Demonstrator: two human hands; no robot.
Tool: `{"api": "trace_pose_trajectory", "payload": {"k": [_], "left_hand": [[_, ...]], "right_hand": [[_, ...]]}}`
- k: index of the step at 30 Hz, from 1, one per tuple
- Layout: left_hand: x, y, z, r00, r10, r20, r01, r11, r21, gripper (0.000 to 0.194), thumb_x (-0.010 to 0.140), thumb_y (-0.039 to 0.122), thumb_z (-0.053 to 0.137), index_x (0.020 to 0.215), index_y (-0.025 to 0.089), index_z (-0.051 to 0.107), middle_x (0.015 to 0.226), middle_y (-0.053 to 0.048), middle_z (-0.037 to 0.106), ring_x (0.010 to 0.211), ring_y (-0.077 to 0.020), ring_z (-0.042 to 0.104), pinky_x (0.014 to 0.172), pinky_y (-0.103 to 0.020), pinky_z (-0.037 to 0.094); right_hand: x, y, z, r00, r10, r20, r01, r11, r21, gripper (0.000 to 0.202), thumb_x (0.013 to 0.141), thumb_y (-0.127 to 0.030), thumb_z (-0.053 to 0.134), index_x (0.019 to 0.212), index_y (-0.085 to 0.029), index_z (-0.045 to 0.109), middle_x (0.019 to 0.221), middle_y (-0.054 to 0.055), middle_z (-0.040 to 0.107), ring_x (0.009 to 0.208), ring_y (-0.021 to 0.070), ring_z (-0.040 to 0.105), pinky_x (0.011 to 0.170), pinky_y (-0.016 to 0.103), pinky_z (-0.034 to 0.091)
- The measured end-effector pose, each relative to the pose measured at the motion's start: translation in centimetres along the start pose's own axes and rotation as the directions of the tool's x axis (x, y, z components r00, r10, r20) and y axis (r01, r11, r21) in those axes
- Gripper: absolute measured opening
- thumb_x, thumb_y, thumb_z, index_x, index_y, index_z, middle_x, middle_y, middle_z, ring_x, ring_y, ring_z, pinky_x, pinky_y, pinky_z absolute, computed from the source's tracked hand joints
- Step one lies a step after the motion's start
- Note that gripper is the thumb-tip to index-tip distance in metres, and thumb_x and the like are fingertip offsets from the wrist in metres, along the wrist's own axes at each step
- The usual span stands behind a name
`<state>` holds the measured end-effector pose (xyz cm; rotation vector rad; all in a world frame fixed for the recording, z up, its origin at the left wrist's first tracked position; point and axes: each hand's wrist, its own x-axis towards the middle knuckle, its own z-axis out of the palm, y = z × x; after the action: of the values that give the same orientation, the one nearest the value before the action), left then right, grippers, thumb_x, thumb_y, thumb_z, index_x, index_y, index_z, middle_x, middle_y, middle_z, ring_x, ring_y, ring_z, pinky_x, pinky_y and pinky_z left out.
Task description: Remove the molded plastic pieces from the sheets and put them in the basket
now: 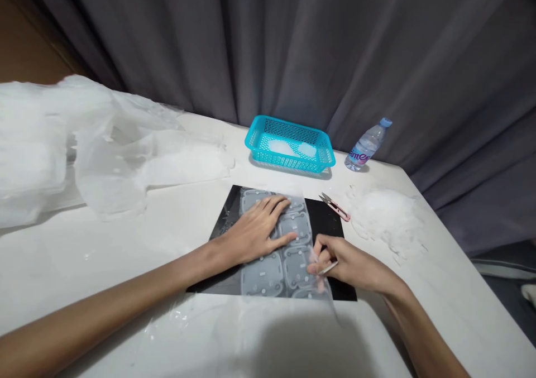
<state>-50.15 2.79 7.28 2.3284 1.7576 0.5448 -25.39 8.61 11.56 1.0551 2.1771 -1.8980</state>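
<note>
Near the scene's middle, a black mat (349, 291) lies beneath a translucent sheet (262, 273) of rounded, moulded shapes. The right hand (337, 258) pinches the sheet's right edge; a thin pale strip (329, 267) juts beside its fingers. The left hand (257, 228) presses flat on the sheet, fingers apart. Farther right lie pink-handled snips (338, 209) beside white scraps (389, 219); beyond, a blue basket (288, 162) stands left of a bottle (366, 147).

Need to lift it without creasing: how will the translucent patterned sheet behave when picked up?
The sheet is probably floppy; its edge bends by the right hand. Likely light: it looks thin, the black mat showing through.
</note>
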Motion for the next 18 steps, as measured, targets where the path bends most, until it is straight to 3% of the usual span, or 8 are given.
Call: {"api": "trace_pose_trajectory", "payload": {"k": [3,5,8,10,12,15,18], "left_hand": [[-0.2,-0.1,-0.5,0.998,0.023,0.064,-0.02,0.999,-0.044,0.082,0.099,0.07,0.049,0.156,0.011,0.039,0.16,-0.02,0.043,0.146,-0.0378,0.043,0.12,-0.057,0.038],[-0.3,0.1,-0.9,0.996,0.031,0.086,-0.026,0.998,-0.065,0.088,0.095,0.075,0.051,0.156,0.012,0.038,0.16,-0.02,0.043,0.146,-0.0389,0.043,0.119,-0.058,0.039],[-0.1,0.4,-1.0,0.998,0.009,0.059,-0.002,0.994,-0.113,0.083,0.093,0.077,0.052,0.149,0.015,0.047,0.153,-0.018,0.049,0.142,-0.0365,0.048,0.117,-0.056,0.044],[0.2,0.7,-0.7,0.999,-0.028,0.016,0.03,0.992,-0.122,0.067,0.1,0.069,0.049,0.142,0.016,0.053,0.148,-0.017,0.053,0.138,-0.0332,0.052,0.116,-0.053,0.046],[0.5,0.9,-0.3,0.999,-0.041,-0.011,0.04,0.995,-0.087,0.057,0.105,0.058,0.047,0.14,0.014,0.054,0.151,-0.018,0.051,0.14,-0.0333,0.051,0.117,-0.052,0.044],[0.4,1.3,0.3,1.0,-0.011,0.0,0.011,1.0,-0.024,0.066,0.102,0.059,0.051,0.147,0.011,0.049,0.16,-0.023,0.043,0.148,-0.0398,0.042,0.121,-0.059,0.038],[-0.3,1.8,0.4,1.0,0.013,0.02,-0.012,1.0,-0.024,0.073,0.101,0.066,0.046,0.15,0.012,0.046,0.163,-0.023,0.041,0.151,-0.0413,0.038,0.122,-0.062,0.037]], "right_hand": [[-0.5,0.0,-0.3,0.995,0.045,0.094,-0.038,0.997,-0.072,0.032,0.092,-0.041,0.073,0.08,-0.023,0.05,0.067,-0.002,0.073,0.072,0.0182,0.07,0.068,0.025,0.045],[-0.8,0.0,-0.8,0.994,0.038,0.102,-0.022,0.988,-0.152,0.036,0.099,-0.05,0.063,0.077,-0.022,0.055,0.066,0.0,0.073,0.07,0.0188,0.068,0.069,0.028,0.046],[-0.9,0.0,-2.0,0.984,-0.127,-0.122,0.099,0.971,-0.218,0.053,0.107,-0.061,0.037,0.086,-0.023,0.066,0.078,0.003,0.075,0.079,0.0208,0.067,0.083,0.034,0.049],[-0.6,0.2,-2.8,0.912,-0.269,-0.311,0.209,0.954,-0.214,0.063,0.106,-0.067,0.026,0.094,-0.024,0.07,0.095,0.006,0.076,0.097,0.0233,0.067,0.097,0.038,0.046],[-0.2,0.6,-3.3,0.855,-0.343,-0.389,0.306,0.939,-0.157,0.073,0.104,-0.073,0.016,0.097,-0.025,0.072,0.105,0.007,0.074,0.108,0.0251,0.065,0.103,0.04,0.044],[0.5,1.5,-3.4,0.867,-0.342,-0.362,0.366,0.931,-0.003,0.09,0.097,-0.08,0.001,0.103,-0.025,0.072,0.099,0.007,0.073,0.086,0.0233,0.067,0.087,0.04,0.051],[1.0,1.9,-2.8,0.858,-0.33,-0.393,0.377,0.925,0.045,0.095,0.095,-0.082,0.0,0.109,-0.022,0.072,0.083,0.006,0.069,0.067,0.0206,0.065,0.076,0.038,0.053]]}}
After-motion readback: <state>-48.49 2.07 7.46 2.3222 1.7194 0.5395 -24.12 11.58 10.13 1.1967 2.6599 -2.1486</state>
